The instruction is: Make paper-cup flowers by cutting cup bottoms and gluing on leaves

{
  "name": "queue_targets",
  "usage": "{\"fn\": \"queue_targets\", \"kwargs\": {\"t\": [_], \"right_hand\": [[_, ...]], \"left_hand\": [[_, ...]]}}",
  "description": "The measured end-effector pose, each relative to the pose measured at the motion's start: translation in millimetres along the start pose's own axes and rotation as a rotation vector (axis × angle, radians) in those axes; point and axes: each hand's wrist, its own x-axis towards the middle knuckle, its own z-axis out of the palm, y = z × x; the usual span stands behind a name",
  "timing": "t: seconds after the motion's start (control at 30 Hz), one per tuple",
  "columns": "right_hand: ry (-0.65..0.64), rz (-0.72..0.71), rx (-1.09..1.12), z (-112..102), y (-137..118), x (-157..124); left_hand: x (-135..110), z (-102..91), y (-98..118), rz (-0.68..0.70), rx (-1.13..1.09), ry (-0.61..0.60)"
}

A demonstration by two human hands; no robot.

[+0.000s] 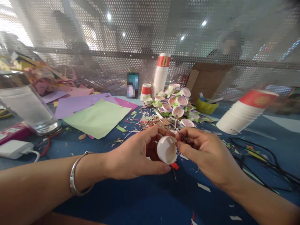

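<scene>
My left hand [138, 153] is wrapped around a small white paper cup [167, 150] lying on its side, its bottom facing me and a red rim showing below. My right hand [201, 150] pinches a thin pair of scissors [178, 132], whose dark blades point up and left over the cup's edge. Both hands hover just above the blue table [145, 200]. A silver bangle [78, 175] circles my left wrist.
A pile of decorated cut cups [175, 106] lies behind the hands amid paper scraps. Stacks of red-and-white cups [243, 112] [161, 75], coloured paper sheets [98, 117], a glass jar [25, 103], a white charger [14, 148], black cables [264, 159] and a perforated screen surround them.
</scene>
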Motion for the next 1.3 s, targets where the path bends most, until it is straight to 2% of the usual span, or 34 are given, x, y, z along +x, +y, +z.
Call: {"fn": "queue_targets", "kwargs": {"t": [0.17, 0.27, 0.43, 0.57, 0.63, 0.73, 0.83, 0.9, 1.0, 1.1, 1.17, 1.3], "right_hand": [[0.012, -0.025, 0.079, 0, 3, 1], [0.002, -0.035, 0.107, -2, 6, 0], [-0.003, 0.037, 0.107, -3, 10, -1], [0.015, 0.017, -0.166, -5, 8, 2], [-0.036, 0.016, -0.314, -5, 7, 4], [-0.127, 0.031, -0.447, -6, 7, 4], [-0.169, 0.032, -0.595, -8, 9, 4], [-0.178, 0.053, -0.703, -10, 10, 5], [-0.188, 0.073, -0.823, -15, 9, 5], [-0.202, 0.063, -0.912, -20, 9, 4], [-0.215, 0.079, -0.945, -20, 9, 4], [-0.245, 0.157, -0.931, -15, 7, 7]], "left_hand": [[1, -0.8, -1, -0.021, -0.073, 0.013], [2, -0.6, -2, 0.017, -0.084, 0.057], [9, -5.8, -2, 0.153, 0.025, 0.310], [13, -16.1, -1, 0.240, 0.086, 0.497], [12, -19.8, 0, 0.210, 0.207, 0.476], [7, -21.7, 2, 0.167, 0.502, 0.367], [5, -23.6, 3, 0.205, 0.792, 0.453], [5, -27.8, 4, 0.215, 0.934, 0.453], [10, -39.3, 9, 0.135, 1.037, 0.261], [23, -55.3, 20, 0.058, 1.004, 0.187], [39, -68.4, 27, 0.031, 1.017, 0.273], [84, -97.7, 30, 0.067, 1.125, 0.482]]}}
